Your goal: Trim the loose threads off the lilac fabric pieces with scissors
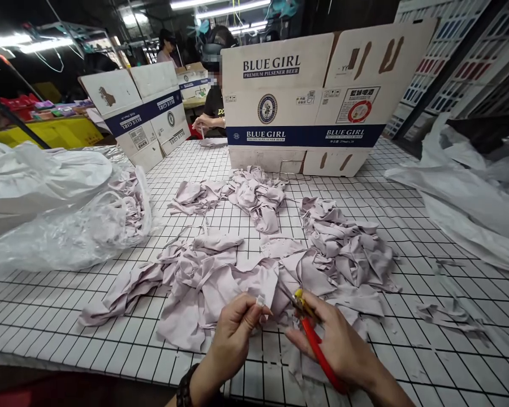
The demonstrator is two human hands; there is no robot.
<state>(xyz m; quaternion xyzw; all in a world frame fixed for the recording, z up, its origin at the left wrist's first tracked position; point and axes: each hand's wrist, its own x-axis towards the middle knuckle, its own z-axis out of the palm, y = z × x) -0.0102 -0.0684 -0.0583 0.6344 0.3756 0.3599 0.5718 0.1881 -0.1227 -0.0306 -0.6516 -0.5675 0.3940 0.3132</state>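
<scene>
Near the table's front edge, my left hand (238,326) pinches a pale lilac fabric piece (261,282), with a small white tag (260,301) showing at the fingertips. My right hand (343,339) is wrapped around red-handled scissors (318,353) with a yellow part near the pivot. Their blades point up and left toward the fabric, a short way right of my left fingers. Whether the blades touch the cloth I cannot tell. Crumpled lilac fabric pieces (195,271) lie just beyond my left hand, and another heap (352,254) lies beyond my right.
A further fabric pile (258,198) lies mid-table on the grid-patterned cloth (123,350). Cardboard boxes (297,113) stand upright at the back, with a co-worker's hand (207,122) behind. A plastic bag of fabric (89,226) lies left, white plastic sheeting (462,198) right. Scraps (449,317) lie at right.
</scene>
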